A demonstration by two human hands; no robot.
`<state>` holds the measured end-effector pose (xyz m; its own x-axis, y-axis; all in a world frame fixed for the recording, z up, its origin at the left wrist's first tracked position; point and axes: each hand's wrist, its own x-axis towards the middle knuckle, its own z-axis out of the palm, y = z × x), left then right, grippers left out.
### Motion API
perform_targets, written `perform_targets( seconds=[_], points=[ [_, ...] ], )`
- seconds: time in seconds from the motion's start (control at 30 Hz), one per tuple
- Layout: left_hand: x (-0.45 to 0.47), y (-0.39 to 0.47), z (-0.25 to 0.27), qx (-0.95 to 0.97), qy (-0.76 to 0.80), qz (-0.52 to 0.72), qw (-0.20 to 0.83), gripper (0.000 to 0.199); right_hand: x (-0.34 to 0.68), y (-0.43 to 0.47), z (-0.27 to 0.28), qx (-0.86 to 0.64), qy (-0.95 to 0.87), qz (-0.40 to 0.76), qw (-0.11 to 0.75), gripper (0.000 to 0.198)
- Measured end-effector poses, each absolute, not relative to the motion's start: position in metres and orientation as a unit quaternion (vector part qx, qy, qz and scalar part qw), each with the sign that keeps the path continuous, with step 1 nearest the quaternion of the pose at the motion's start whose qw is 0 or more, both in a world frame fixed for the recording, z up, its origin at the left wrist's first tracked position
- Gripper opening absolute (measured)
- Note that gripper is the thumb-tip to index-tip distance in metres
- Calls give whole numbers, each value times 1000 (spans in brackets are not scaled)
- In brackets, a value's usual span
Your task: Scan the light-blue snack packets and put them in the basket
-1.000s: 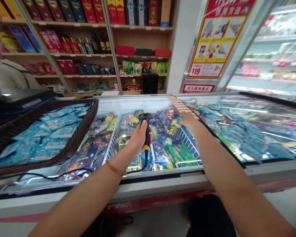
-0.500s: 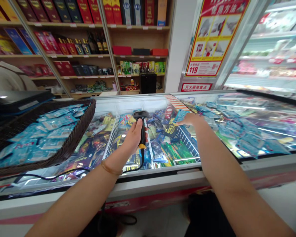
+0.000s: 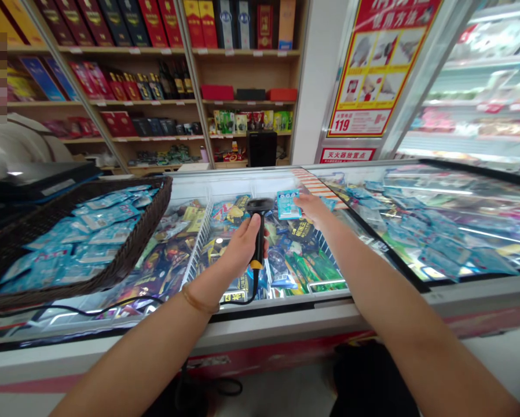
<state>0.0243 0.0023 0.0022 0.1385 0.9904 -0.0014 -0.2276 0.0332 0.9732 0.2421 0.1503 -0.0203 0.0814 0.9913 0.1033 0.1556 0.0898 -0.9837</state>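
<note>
My left hand [image 3: 245,242] is wrapped round a black barcode scanner [image 3: 259,231] with a yellow band at its grip's base, held upright above the chest freezer. To the right, my right hand [image 3: 312,208] pinches a small light-blue packet [image 3: 288,205] by its edge. The packet's printed side faces me, close beside the scanner's head but apart from it. Similar blue packets fill a dark wicker basket [image 3: 156,217] at the left, and more of them lie on the freezer's glass lid [image 3: 438,197] at the right.
Below my hands, the freezer holds colourful ice-cream packs [image 3: 306,266] between white wire dividers [image 3: 199,234]. The scanner's black cable [image 3: 107,311] runs along the freezer's front rim. Shelves of boxes [image 3: 156,46] stand behind. A person's light clothing [image 3: 25,139] shows at the far left.
My right hand has moved left with the blue packet, bringing it near the scanner and turning its printed face towards me. The camera view has shifted slightly.
</note>
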Motion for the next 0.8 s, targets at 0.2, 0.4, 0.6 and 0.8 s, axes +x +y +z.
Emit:
perform_targets(
  seconds=[0.2,0.4,0.6,0.8],
  points=[
    [28,-3,-2,534,378,475,588,63,218,137,-15,-422,-447,565,550,21],
    [31,-2,-6,542,362,466,598,60,216,129,-4,-385,-433,586,566,33],
    [31,-1,-7,567,360,446,591,61,214,124,2,-383,-426,594,565,32],
    [32,-1,-8,578,357,444,584,61,213,123,3,-380,-430,587,570,31]
  ],
)
